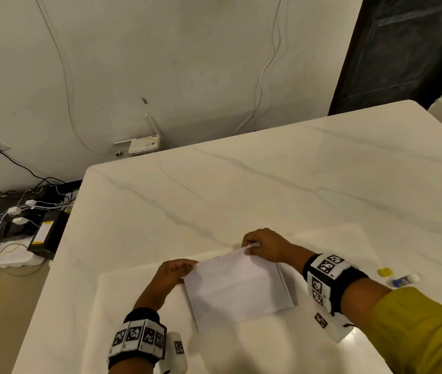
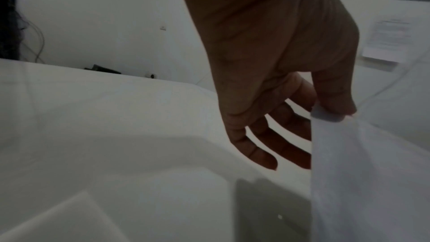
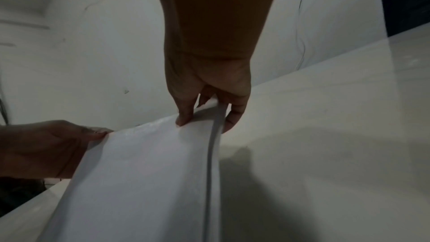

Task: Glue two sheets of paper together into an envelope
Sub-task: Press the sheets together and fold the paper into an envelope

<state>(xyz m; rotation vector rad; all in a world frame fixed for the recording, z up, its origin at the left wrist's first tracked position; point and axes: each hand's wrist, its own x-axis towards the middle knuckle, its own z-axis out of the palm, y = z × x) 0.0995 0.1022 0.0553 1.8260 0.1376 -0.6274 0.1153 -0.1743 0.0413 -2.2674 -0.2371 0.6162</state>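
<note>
A folded white paper sheet (image 1: 237, 287) is lifted at its far edge above the table, its near edge low toward me. My left hand (image 1: 179, 268) pinches the far left corner of the sheet (image 2: 330, 117) between thumb and fingers. My right hand (image 1: 261, 245) pinches the far right corner (image 3: 186, 128), thumb on top and fingers beneath. A second paper layer's edge (image 1: 284, 282) shows along the right side. A larger white sheet (image 1: 133, 292) lies flat under the hands. A glue stick (image 1: 405, 281) lies uncapped to the right, its yellow cap (image 1: 384, 272) beside it.
The white marble table (image 1: 268, 184) stretches far ahead and to the right. Past its left edge, cables, chargers and boxes (image 1: 20, 225) cover the floor. A router (image 1: 143, 144) sits by the wall, and a dark door (image 1: 403, 49) stands at the back right.
</note>
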